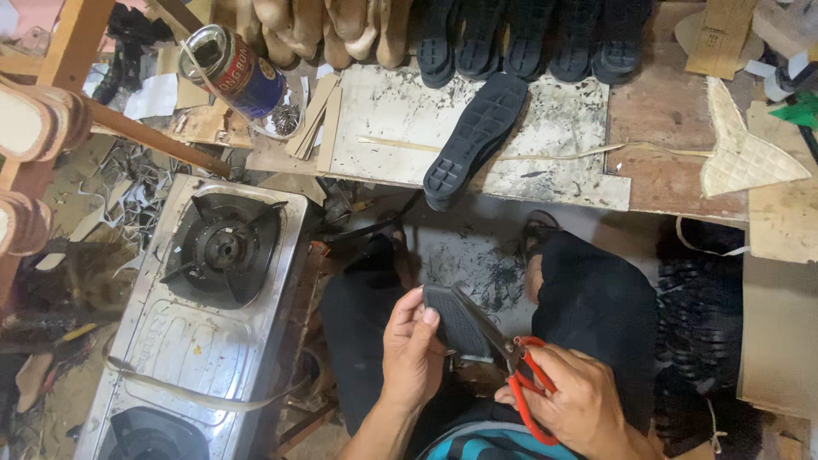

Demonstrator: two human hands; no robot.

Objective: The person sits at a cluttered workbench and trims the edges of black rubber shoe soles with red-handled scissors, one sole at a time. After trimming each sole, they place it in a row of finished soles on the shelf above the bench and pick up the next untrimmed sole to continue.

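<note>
At far left, tan soles [25,123] stand stacked on edge against a wooden frame, with scraps and offcuts on the floor beneath. Just right of them sits a two-burner metal gas stove [200,341], its upper burner [223,247] bare; a pale strip is draped across its lower half. Above the stove, a cylindrical can [234,72] lies tilted on the left end of the bench [673,145]. A row of tan soles and black soles [520,38] lines the bench's far edge, and one loose black sole [475,136] lies diagonally on a stained white sheet, its heel overhanging the near edge. Below, over my lap, my left hand [411,353] is closed around a small dark sole piece [456,319], thumb on its upper face and fingers wrapped behind it. My right hand [579,400] grips the red-handled scissors [511,353], fingers through the loops; the blades lie against the right edge of the piece, and I cannot tell how far they are parted. My knees, in black fabric, flank the work on both sides. Further right, a cream quilted upper piece [741,153] rests on the bench, and a heap of black soles [703,315] lies beside my right knee.
</note>
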